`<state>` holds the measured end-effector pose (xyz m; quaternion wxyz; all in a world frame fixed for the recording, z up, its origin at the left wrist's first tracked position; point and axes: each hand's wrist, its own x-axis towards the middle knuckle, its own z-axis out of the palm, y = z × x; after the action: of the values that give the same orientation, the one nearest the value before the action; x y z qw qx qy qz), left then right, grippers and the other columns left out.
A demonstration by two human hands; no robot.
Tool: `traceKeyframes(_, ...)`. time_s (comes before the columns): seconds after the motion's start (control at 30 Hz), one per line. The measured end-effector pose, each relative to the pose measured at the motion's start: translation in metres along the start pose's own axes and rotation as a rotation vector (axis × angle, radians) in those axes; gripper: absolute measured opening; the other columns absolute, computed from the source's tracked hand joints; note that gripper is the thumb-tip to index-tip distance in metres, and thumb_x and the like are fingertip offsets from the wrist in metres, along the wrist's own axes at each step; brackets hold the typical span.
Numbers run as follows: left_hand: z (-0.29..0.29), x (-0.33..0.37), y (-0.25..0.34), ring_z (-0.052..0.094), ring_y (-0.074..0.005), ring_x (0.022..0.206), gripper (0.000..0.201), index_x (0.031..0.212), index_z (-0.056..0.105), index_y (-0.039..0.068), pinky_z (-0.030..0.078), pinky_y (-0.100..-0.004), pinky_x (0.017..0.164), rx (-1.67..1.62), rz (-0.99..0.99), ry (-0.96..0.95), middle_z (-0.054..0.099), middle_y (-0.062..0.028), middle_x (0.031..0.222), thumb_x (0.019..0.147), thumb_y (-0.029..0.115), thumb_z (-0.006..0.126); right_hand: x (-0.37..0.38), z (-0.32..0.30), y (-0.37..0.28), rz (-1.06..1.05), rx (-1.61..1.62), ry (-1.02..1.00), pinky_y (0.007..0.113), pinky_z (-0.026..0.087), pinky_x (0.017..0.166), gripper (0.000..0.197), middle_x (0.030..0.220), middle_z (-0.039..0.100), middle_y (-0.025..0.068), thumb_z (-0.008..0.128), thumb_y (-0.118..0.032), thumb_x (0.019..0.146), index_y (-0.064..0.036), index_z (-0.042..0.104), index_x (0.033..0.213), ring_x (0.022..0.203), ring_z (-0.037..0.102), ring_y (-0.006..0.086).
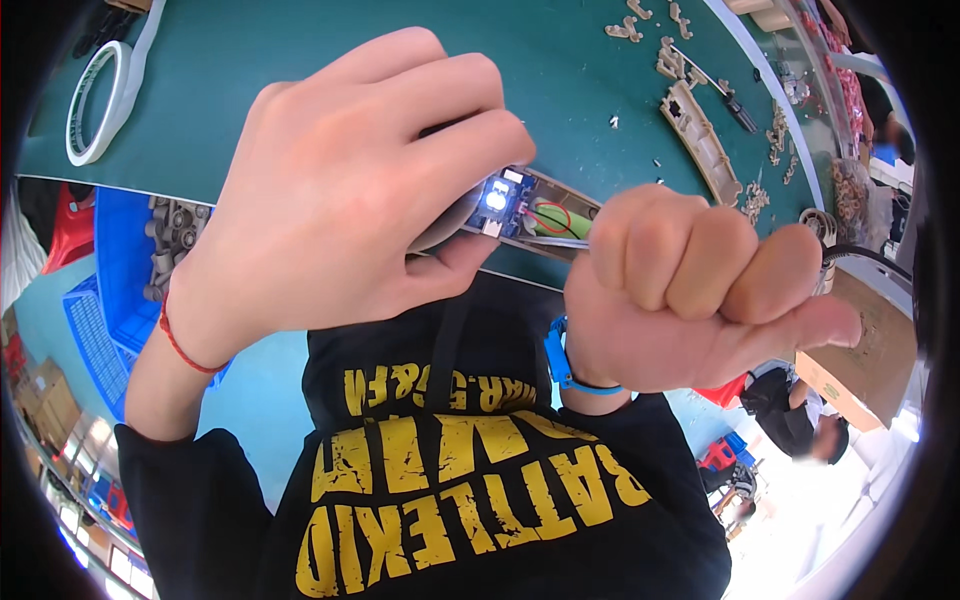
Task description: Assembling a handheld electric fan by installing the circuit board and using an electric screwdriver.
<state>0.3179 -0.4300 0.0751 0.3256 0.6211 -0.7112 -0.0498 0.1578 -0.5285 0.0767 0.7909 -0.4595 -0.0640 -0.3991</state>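
Note:
Between my hands, over the table's near edge, is an open casing (568,191) of a slim handheld device. Inside it sit a small blue circuit board (508,204) with a bright white light and a green battery cell (552,222), with red and black wires running between them. My left hand (360,170) pinches the casing's board end, thumb below and fingers above. Closed into a fist, my right hand (700,280) wraps the other end, which disappears into the curled fingers; its thumb points outward to the right.
A white tape roll (75,135) lies far left on the green table (300,40). At far right are a beige half shell (700,145), a screwdriver (741,112) and several small parts. Blue crates (120,270) with grey pieces stand left; a cardboard box (850,350) stands right. Other people appear lower right.

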Motion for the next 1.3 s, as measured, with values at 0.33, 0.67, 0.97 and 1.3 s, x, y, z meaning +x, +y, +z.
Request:
traceKeyframes(0.33, -0.003, -0.001, -0.007, 0.058, -0.0241, 0.073, 0.048, 0.092, 0.071, 0.009, 0.048, -0.0319, 0.060, 0.001, 0.058, -0.032, 0.062, -0.0051, 0.083, 0.044, 0.012, 0.078, -0.006, 0.008, 0.005, -0.110, -0.173, 0.053, 0.021, 0.017, 0.036, 0.048, 0.055, 0.033, -0.0040, 0.029, -0.056, 0.101, -0.0182, 0.030, 0.072, 0.040, 0.025, 0.0054)
traceKeyframes(0.67, -0.001, 0.002, -0.006, 0.057, -0.0224, 0.071, 0.049, 0.093, 0.071, 0.010, 0.047, -0.0311, 0.058, -0.011, 0.059, -0.023, 0.062, -0.0030, 0.083, 0.045, 0.009, 0.078, -0.019, -0.002, -0.007, -0.042, -0.200, 0.087, 0.024, 0.020, 0.037, 0.051, 0.055, 0.033, -0.0029, 0.030, -0.060, 0.099, -0.0177, 0.030, 0.072, 0.041, 0.027, 0.0087)
traceKeyframes(0.97, 0.002, 0.003, -0.002, 0.055, -0.0220, 0.070, 0.046, 0.090, 0.069, 0.012, 0.046, -0.0309, 0.056, -0.005, 0.038, 0.011, 0.060, -0.0021, 0.081, 0.045, 0.008, 0.078, -0.013, 0.000, -0.001, -0.099, 0.041, 0.082, 0.026, 0.017, 0.041, 0.050, 0.056, 0.029, -0.0032, 0.029, -0.060, 0.099, -0.0182, 0.028, 0.071, 0.045, 0.021, 0.0083)
traceKeyframes(1.3, -0.001, 0.005, -0.001, 0.056, -0.0219, 0.071, 0.045, 0.090, 0.070, 0.012, 0.047, -0.0310, 0.057, 0.005, 0.021, -0.012, 0.061, -0.0014, 0.081, 0.046, 0.010, 0.078, -0.013, 0.006, 0.006, -0.172, -0.026, 0.120, 0.025, 0.016, 0.039, 0.053, 0.055, 0.031, -0.0026, 0.028, -0.063, 0.097, -0.0169, 0.027, 0.071, 0.042, 0.021, 0.0083)
